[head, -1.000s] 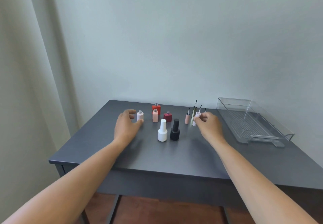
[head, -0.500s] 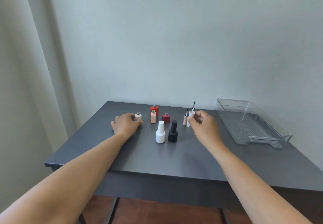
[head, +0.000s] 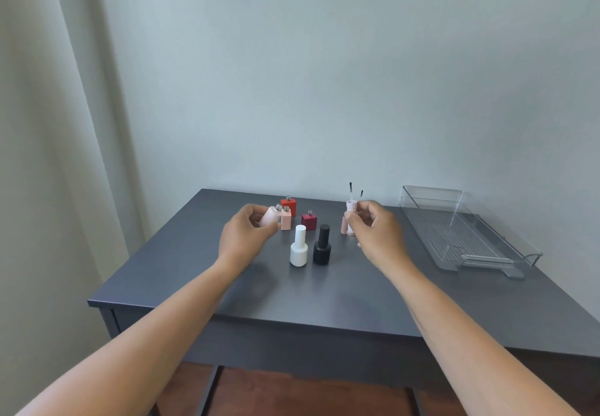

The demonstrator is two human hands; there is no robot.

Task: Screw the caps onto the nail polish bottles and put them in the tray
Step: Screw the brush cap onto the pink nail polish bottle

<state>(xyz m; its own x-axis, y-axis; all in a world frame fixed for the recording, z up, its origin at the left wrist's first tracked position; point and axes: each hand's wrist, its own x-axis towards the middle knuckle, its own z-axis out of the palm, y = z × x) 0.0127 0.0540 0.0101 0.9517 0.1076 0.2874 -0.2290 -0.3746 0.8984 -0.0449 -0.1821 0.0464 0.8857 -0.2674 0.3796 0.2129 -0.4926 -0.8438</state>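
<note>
My left hand (head: 245, 233) grips a pale pink uncapped bottle (head: 270, 215), lifted off the table and tilted to the right. In my right hand (head: 373, 230) is a pale pink cap (head: 351, 205), pinched with its brush pointing up. Behind it stand a peach cap (head: 343, 224) and another brush, partly hidden by my fingers. Open bottles stand between my hands: a red one (head: 289, 207), a peach one (head: 286, 220) and a dark red one (head: 308, 221). In front of them are a capped white bottle (head: 299, 248) and a capped black bottle (head: 321, 247). The clear tray (head: 467, 237) sits at the far right.
Everything rests on a dark grey table (head: 324, 289) against a pale wall. A curtain (head: 48, 156) hangs at the left. The table's front edge runs below my forearms.
My left hand has lifted the pale pink bottle off the table and tilted it. My right hand has raised the pale pink cap, brush up.
</note>
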